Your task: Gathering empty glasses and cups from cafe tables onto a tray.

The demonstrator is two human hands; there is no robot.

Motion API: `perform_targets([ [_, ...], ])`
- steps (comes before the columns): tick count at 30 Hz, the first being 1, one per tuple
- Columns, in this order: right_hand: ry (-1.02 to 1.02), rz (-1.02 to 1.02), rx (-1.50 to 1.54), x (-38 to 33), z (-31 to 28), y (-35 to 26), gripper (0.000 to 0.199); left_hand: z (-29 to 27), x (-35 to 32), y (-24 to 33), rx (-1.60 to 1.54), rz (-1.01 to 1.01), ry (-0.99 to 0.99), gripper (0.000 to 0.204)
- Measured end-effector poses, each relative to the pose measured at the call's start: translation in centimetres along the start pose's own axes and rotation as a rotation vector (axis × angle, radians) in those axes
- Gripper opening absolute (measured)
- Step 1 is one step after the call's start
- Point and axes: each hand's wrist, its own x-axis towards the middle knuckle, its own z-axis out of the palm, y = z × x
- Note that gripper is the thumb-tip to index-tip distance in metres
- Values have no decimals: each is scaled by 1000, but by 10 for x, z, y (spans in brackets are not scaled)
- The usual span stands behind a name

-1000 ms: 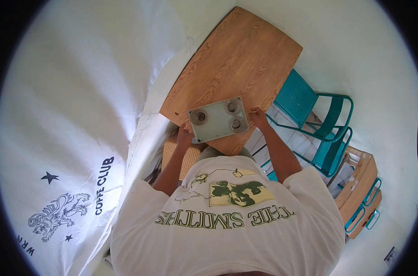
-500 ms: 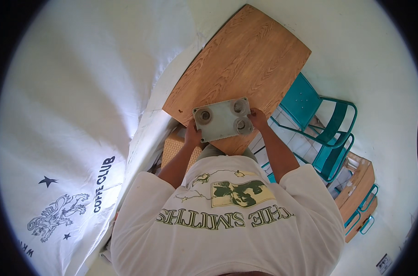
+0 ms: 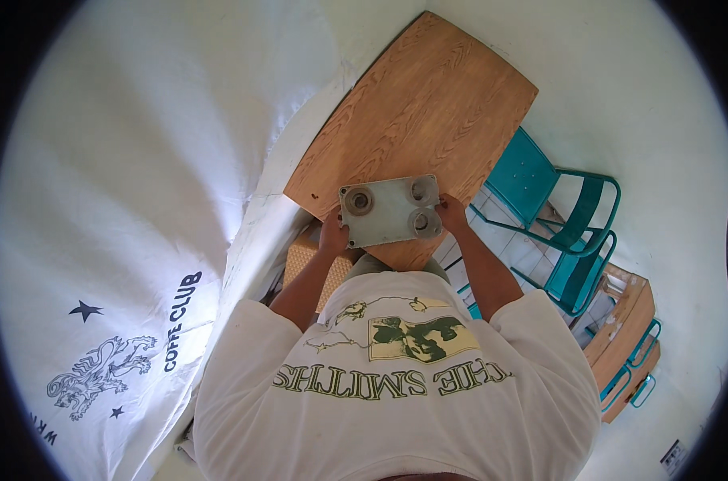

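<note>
A grey rectangular tray (image 3: 389,215) is held level between my two hands, over the near end of the wooden table. My left hand (image 3: 333,233) grips its left edge by the near corner. On the opposite short side, my right hand (image 3: 452,213) has its fingers closed on the edge. Three round, cup-like pieces show on the tray: a brownish one (image 3: 358,201) at the far left, and two paler, see-through ones (image 3: 422,190) along the right side. Whether these are loose or part of the tray, I cannot tell.
The wood-grain table (image 3: 436,96) stretches away from me beside a white wall. Teal metal chairs (image 3: 530,180) stand to the right, over a tiled floor. A woven tan stool (image 3: 309,268) is at my left, near a hanging white printed sheet (image 3: 139,216).
The tray has shifted slightly right and toward me, and its tilt has lessened a little. Both hands have kept their hold on it.
</note>
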Motion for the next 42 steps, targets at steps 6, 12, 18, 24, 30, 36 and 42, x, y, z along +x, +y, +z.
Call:
perform_targets([
  [6, 56, -110, 82, -8, -9, 15, 29, -5, -4, 21, -41, 35, -35, 53],
  [12, 66, -85, 159, -33, -24, 4, 27, -13, -19, 34, -124, 30, -37, 54],
  [18, 87, -156, 252, -57, -41, -9, 19, -27, -39, 56, -220, 67, -71, 55],
  [24, 27, -147, 418, -80, -51, -24, 19, -41, -65, 67, -321, 49, -80, 58],
  [30, 19, -163, 456, -110, -60, -57, 20, -56, -93, 78, -355, 39, -59, 59],
  [36, -52, -175, 566, -118, -60, -74, 17, -58, -120, 72, -434, 141, 119, 58],
  [42, -129, -220, 518, -119, -61, -92, 18, -66, -152, 81, -418, 128, 225, 57],
])
